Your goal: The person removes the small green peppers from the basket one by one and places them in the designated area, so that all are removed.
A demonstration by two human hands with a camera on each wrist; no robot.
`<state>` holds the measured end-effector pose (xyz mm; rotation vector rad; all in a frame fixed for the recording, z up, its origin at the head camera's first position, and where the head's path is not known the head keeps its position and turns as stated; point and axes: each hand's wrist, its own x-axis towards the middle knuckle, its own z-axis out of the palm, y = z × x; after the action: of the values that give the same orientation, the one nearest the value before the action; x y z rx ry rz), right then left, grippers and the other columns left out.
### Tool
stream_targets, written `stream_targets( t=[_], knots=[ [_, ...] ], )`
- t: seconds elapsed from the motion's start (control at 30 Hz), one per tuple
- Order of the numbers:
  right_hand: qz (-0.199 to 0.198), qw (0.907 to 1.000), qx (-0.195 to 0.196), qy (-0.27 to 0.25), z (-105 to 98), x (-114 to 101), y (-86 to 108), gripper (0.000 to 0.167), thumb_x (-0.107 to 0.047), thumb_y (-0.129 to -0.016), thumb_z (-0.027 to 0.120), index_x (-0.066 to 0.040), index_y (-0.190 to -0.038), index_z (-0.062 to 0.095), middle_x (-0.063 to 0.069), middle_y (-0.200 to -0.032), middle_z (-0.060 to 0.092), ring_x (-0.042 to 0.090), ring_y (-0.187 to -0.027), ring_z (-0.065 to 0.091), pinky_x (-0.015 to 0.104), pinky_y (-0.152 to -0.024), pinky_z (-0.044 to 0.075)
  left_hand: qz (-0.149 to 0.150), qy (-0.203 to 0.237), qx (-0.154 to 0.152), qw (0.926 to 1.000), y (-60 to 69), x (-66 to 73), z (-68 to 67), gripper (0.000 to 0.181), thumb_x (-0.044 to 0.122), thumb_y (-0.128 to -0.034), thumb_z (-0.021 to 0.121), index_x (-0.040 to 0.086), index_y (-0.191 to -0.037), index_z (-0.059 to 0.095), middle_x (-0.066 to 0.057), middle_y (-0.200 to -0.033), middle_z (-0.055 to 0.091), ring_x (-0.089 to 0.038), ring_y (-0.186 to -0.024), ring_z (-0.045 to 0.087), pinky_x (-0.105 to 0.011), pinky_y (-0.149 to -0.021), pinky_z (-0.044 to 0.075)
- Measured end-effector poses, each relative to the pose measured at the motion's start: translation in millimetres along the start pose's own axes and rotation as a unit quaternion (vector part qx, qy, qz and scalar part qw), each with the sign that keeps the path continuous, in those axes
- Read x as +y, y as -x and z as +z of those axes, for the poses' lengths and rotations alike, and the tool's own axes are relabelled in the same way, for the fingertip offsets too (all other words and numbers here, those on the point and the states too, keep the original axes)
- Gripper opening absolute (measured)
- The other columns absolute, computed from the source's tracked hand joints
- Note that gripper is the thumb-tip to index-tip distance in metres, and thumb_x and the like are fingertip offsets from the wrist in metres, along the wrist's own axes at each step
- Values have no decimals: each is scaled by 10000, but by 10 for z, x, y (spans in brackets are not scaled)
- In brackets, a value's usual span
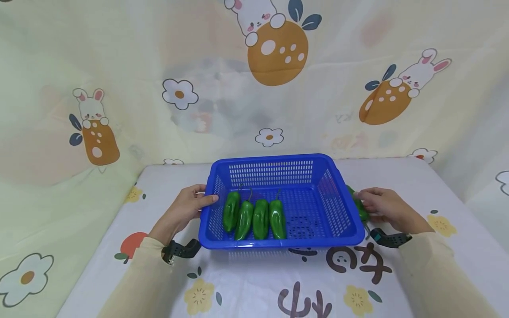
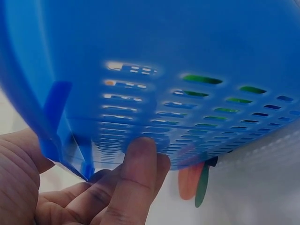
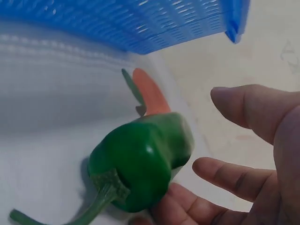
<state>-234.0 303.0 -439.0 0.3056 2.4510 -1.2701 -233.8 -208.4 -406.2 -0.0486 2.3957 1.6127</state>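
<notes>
A blue plastic basket (image 1: 246,244) with slotted walls holds several green peppers (image 1: 260,218), lying side by side in its left half. My left hand (image 1: 186,207) grips the basket's left end, thumb over the rim; in the left wrist view its fingers (image 2: 139,164) press against the outside of the slotted wall. Just right of the basket, another green pepper (image 3: 136,164) lies on the table with its curved stem. My right hand (image 1: 389,210) is beside that pepper. Its thumb and forefinger stand apart from it, and lower fingers (image 3: 173,204) reach its side.
The table's white cloth (image 1: 246,274) bears printed flowers and dark lettering. Behind the basket hangs a cream curtain (image 1: 222,137) with rabbit and flower prints. Each wrist wears a black strap with a small device (image 1: 391,238).
</notes>
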Motion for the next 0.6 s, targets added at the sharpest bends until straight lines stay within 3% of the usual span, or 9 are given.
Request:
stream_targets(
  t=[0.23, 0.6],
  knots=[
    [-186, 9987, 464, -15, -53, -157, 110, 918, -629, -1029, 462, 52, -1605, 247, 369, -1559, 371, 539, -1380, 449, 605, -1084, 487, -1, 22, 14, 10000, 5, -9, -10, 570, 235, -1021, 689, -27, -1477, 471, -259, -1314, 674, -372, -1092, 736, -503, -936, 606],
    [-962, 9919, 834, -7, 12, -637, 359, 904, -630, -1024, 490, 19, -1613, 271, 341, -1567, 399, 533, -1352, 491, 597, -1048, 507, 65, 73, -12, 10000, 17, 5, -3, 544, 222, -1025, 684, -43, -1458, 488, -272, -1293, 675, -389, -1083, 734, -498, -910, 619]
  ],
)
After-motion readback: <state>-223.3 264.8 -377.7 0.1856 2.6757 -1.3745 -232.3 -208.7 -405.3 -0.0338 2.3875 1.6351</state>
